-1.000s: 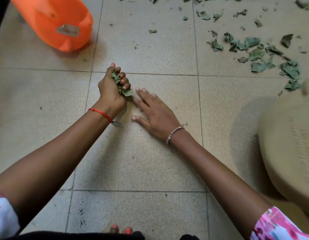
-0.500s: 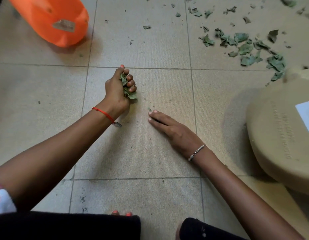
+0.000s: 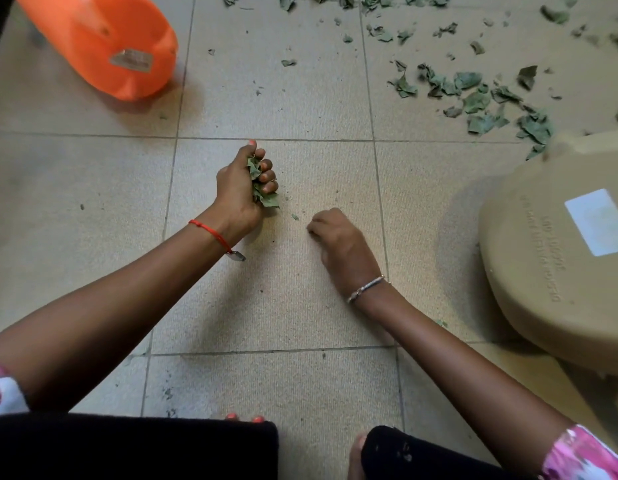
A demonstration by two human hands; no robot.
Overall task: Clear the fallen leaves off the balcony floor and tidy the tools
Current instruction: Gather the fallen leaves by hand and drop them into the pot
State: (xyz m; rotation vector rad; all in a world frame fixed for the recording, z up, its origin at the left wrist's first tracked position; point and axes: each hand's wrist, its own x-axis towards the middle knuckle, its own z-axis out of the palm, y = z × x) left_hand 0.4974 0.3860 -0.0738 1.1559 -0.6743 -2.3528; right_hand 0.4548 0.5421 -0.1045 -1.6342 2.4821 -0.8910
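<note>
While the left grip [image 3: 247,188] clenches a wad of leaves [image 3: 262,197], the right grip [image 3: 335,233] curls, apparently empty, on the middle of the floor [image 3: 283,299] beside a leaf scrap [image 3: 295,216]. Gathering is under way; next likely comes a reach for the scattered leaves [image 3: 473,98] near the floor's far right corner.

The left hand [image 3: 238,192] has orange-red polish on its nails [image 3: 252,143], and a thin red string bracelet [image 3: 210,232] with a small metal tag [image 3: 238,256] circles its wrist. The right hand [image 3: 342,244] has a slim silver bracelet [image 3: 366,289] at the wrist. Pink-and-white patterned sleeves [image 3: 584,455] show at 8 and 4 o'clock. Black trousers [image 3: 127,445] fill 6 o'clock, with orange-painted toenails [image 3: 245,417] just above them.
</note>
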